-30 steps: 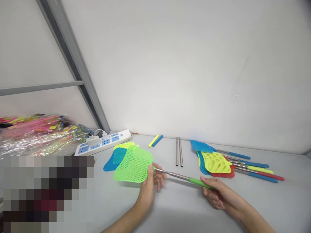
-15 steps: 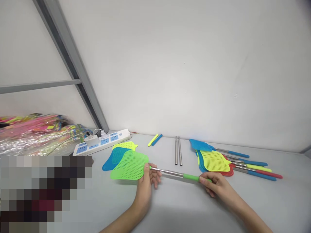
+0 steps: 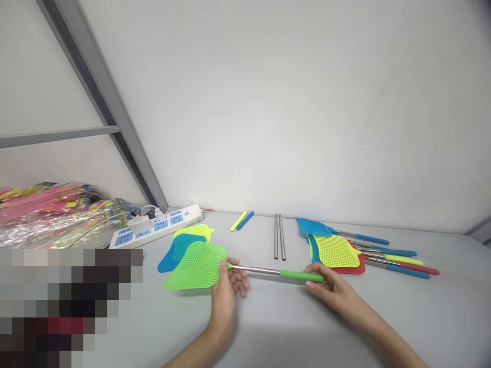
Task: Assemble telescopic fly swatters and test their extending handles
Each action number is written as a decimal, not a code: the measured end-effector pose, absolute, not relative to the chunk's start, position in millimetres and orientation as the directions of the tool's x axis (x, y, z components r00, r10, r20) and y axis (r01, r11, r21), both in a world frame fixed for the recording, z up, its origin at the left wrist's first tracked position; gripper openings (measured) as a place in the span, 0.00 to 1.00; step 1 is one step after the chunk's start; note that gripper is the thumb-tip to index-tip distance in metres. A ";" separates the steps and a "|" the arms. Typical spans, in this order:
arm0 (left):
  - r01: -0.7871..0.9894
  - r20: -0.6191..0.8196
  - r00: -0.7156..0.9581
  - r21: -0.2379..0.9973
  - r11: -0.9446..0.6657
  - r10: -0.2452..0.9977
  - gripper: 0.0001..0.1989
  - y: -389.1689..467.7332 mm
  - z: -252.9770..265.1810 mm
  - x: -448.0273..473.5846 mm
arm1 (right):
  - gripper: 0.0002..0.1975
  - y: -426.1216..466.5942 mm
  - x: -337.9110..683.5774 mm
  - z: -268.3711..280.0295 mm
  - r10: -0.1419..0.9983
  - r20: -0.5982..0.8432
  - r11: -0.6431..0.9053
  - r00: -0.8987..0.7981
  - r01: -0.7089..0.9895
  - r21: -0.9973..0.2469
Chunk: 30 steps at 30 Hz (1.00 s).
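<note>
One bright-green swatter (image 3: 264, 271) is held above the gray table (image 3: 276, 332): mesh head (image 3: 195, 268) at left, left hand (image 3: 226, 291) holding its neck, shiny silver rod, smooth green grip (image 3: 295, 275), right hand (image 3: 332, 290) pinching that near its end.

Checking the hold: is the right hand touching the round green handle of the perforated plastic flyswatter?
Touching. The head view shows the right hand holding the green handle near its end, between thumb and fingers.
</note>
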<state>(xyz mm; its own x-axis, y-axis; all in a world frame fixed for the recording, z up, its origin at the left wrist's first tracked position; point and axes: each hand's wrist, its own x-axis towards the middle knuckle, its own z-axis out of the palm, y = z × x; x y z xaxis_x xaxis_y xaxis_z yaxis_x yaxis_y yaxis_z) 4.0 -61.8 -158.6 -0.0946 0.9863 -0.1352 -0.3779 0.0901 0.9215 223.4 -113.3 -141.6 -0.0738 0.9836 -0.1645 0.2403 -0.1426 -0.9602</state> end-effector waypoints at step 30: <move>-0.344 -0.110 0.009 0.933 0.106 0.994 0.16 -60.1 -159.7 6.0 | 0.15 -110.2 215.1 -155.3 0.957 -0.254 -0.252 -0.138 0.032 -0.967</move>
<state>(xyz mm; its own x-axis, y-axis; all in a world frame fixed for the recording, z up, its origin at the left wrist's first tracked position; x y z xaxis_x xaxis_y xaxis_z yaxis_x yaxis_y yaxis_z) 6.0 -60.1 -159.7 0.0086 0.9939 -0.1095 -0.3439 0.1058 0.9330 215.1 -110.2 -155.3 -0.1384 0.9574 -0.2536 0.0323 -0.2516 -0.9673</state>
